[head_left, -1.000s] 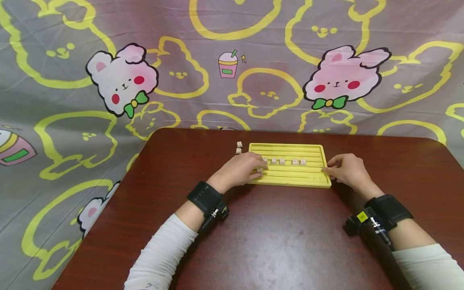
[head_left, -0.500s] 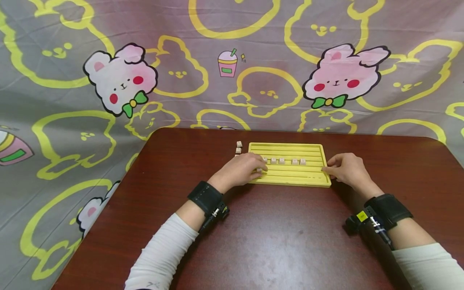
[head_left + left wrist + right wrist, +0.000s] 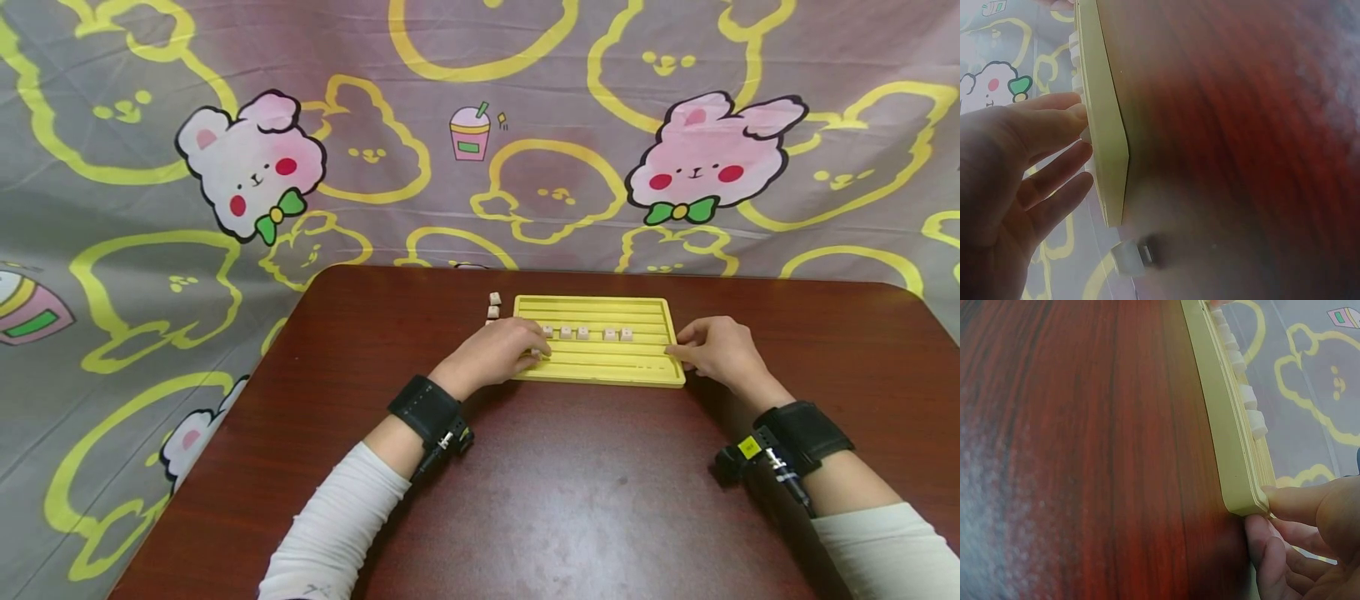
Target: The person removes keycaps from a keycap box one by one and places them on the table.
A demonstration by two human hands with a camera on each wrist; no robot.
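A yellow ridged tray (image 3: pixel 600 372) lies on the table with several pale keycaps (image 3: pixel 583 333) in a row across its middle. Over the tray's left part, my left hand (image 3: pixel 501 352) pinches a small pale keycap (image 3: pixel 1085 134) between thumb and finger; the fingers mostly cover it. My right hand (image 3: pixel 722 353) grips the tray's right edge near the front corner. In the right wrist view, the thumb is on the rim and a finger below it, with the row of keycaps (image 3: pixel 1257 423) standing above the rim.
Loose keycaps (image 3: pixel 494 298) stand in a line on the dark brown table (image 3: pixel 525 483), just left of the tray; the left hand partly hides the nearest one. A patterned cloth (image 3: pixel 555 108) hangs behind the table's far edge.
The left hand's fingers have shifted very slightly, and the keycap between them, visible from the head earlier, is now mostly covered. The right hand and the tray hold still.
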